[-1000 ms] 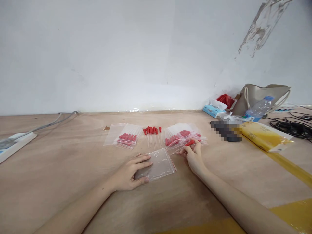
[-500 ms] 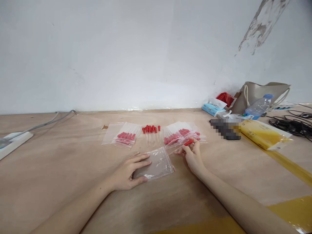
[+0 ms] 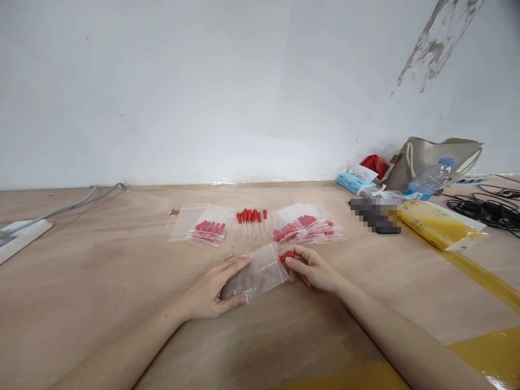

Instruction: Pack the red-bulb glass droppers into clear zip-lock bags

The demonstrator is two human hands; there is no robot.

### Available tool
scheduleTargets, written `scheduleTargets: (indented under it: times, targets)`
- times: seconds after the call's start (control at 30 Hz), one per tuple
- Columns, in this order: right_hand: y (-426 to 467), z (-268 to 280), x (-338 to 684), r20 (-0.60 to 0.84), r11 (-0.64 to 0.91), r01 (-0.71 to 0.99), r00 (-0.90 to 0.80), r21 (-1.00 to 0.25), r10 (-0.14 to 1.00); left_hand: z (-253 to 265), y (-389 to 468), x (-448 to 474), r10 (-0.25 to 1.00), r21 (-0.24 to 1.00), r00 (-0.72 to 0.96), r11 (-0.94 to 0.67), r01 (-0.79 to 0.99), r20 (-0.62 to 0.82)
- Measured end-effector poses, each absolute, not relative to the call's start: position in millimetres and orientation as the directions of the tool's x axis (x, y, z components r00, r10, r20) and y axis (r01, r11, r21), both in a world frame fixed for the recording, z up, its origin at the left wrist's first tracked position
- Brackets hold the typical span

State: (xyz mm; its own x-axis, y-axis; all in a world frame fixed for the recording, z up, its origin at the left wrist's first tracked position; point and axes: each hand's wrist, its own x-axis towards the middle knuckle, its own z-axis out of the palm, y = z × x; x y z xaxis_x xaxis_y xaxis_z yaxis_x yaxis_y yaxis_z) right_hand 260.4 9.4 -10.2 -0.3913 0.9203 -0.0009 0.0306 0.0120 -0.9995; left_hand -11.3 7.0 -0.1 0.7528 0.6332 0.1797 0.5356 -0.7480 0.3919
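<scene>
My left hand holds a clear zip-lock bag by its left part, thumb on the near edge and fingers on the far edge. The bag arches a little off the table, and its red-lined mouth faces right. My right hand pinches a dropper by its red bulb at that mouth. The dropper's thin clear stem runs leftward into the bag. Beyond my hands lie several loose red-bulbed droppers, flanked by a left stack of bagged droppers and a right one.
On the right are a yellow tissue pack, a blurred dark object, a blue tissue pack, a plastic bottle, a bag with rope handles and black cables. A white power strip lies at left.
My right hand has brought the dropper left and nearer, from beside the right stack to the bag's mouth. Under my left hand the flat bag has bulged up, its mouth slightly raised.
</scene>
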Motion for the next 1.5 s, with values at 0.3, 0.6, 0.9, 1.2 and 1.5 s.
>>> scheduleTargets:
  times: [0.3, 0.6, 0.9, 1.2, 1.5]
  targets:
    - [15.9, -13.7, 260.6, -0.141, -0.148, 0.031, -0.549, -0.988, 0.824, 0.8, 6.7, -11.0, 0.618, 0.386, 0.766, -0.760, 0.523, 0.178]
    - [9.4, -9.8, 250.0, -0.021, -0.082, -0.117, -0.449, -0.990, 0.893, -0.8, 6.8, -11.1, 0.599, 0.388, 0.781, -0.771, 0.505, 0.176]
    - [2.4, -7.9, 244.6, -0.240, -0.325, -0.090, -0.500, -0.941, 0.832, -1.4, 6.2, -10.1, 0.591, 0.438, 0.783, -0.766, 0.470, 0.194]
    - [8.5, -20.9, 252.1, -0.086, -0.106, -0.055, -0.281, -0.993, 0.956, -0.9, 8.3, -10.0, 0.593, 0.476, 0.779, -0.755, 0.452, 0.202]
    - [7.4, -11.0, 266.4, 0.130, 0.362, 0.313, -0.572, -0.878, 0.810, -4.6, 9.3, -9.9, 0.602, 0.452, 0.772, -0.758, 0.470, 0.205]
